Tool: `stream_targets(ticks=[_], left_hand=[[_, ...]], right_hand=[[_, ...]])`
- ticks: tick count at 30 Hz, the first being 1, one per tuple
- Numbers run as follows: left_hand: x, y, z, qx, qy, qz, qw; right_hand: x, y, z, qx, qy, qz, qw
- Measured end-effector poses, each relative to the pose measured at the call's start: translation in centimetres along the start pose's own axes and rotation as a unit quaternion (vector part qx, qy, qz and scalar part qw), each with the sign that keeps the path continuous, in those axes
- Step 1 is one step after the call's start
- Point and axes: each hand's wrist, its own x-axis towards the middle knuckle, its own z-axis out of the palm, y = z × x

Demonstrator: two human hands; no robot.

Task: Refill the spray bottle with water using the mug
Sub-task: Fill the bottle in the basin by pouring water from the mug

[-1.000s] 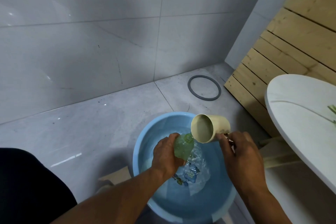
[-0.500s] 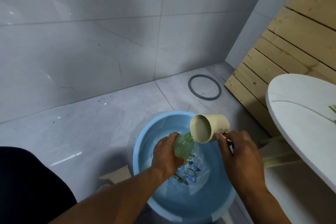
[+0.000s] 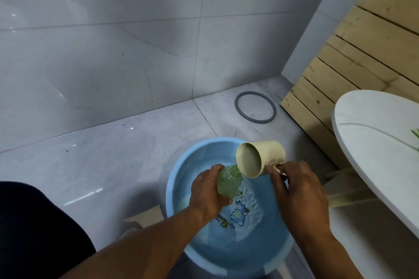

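Observation:
A clear green spray bottle (image 3: 229, 182), with no spray head on it, is held over a blue basin (image 3: 179, 179) of water by my left hand (image 3: 207, 190). Its open neck points up and to the right. My right hand (image 3: 294, 188) grips the handle of a cream mug (image 3: 260, 157), tipped steeply so that its mouth faces left and down. The mug's lower lip sits right at the bottle's neck. The water in the basin ripples below the bottle. My fingers hide most of the bottle's left side.
The basin stands on a grey tiled floor close to a tiled wall. A grey rubber ring (image 3: 255, 107) lies on the floor behind it. A white round table top (image 3: 376, 142) juts in at the right, with wooden slats (image 3: 353, 52) behind it.
The mug has tipped slightly further and stays at the bottle's neck. Both hands have held their places, and the ripples in the basin have calmed.

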Motion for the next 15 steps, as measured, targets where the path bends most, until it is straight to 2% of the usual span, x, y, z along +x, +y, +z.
stream_targets(ticks=[15], left_hand=[[0.19,-0.18,0.16,0.002,-0.002,0.004,1.0]], right_hand=[[0.01,0.03,0.05,-0.048,0.001,-0.017,0.999]])
